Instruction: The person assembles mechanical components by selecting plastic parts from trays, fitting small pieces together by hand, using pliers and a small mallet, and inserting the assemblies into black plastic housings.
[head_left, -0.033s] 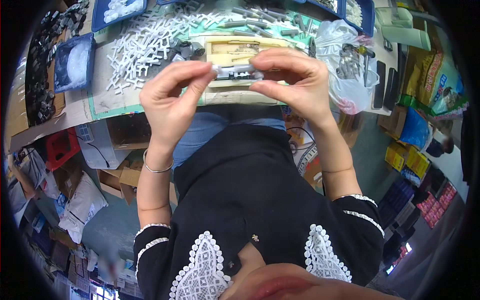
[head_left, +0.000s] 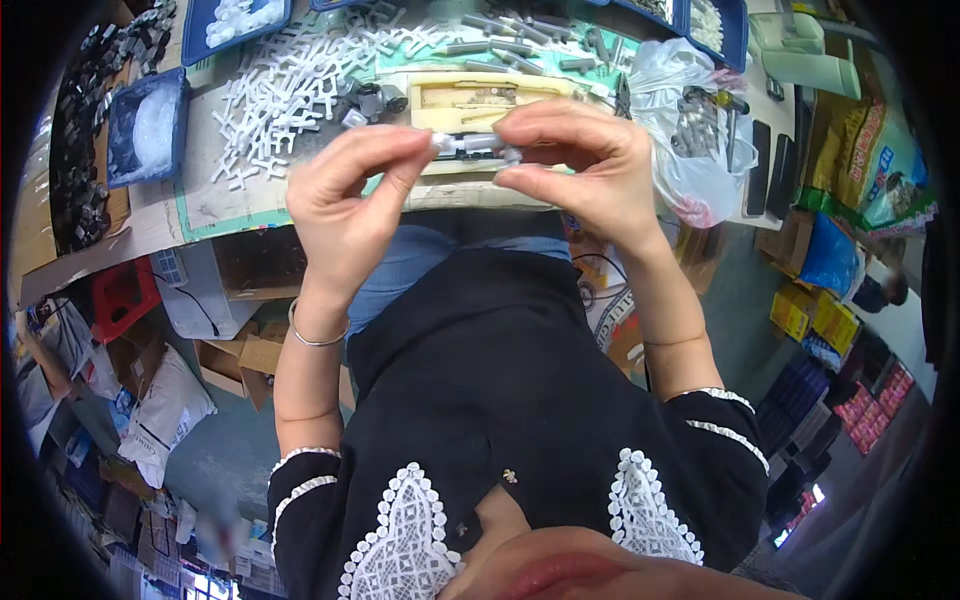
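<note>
My left hand (head_left: 345, 200) and my right hand (head_left: 585, 165) are raised together above the table's near edge, both pinching one small grey and white plastic part (head_left: 472, 146) between fingertips. The left fingers grip its left end, the right fingers its right end. Just behind the hands lies a cream-coloured jig block (head_left: 480, 98) on the green mat (head_left: 215, 222). A thin bracelet circles my left wrist.
A heap of white cross-shaped plastic pieces (head_left: 285, 85) covers the mat's left. Blue trays (head_left: 145, 125) hold white parts; grey rods (head_left: 530, 45) lie at the back. A clear plastic bag (head_left: 690, 140) sits right. Boxes and a red crate (head_left: 120, 295) stand under the table.
</note>
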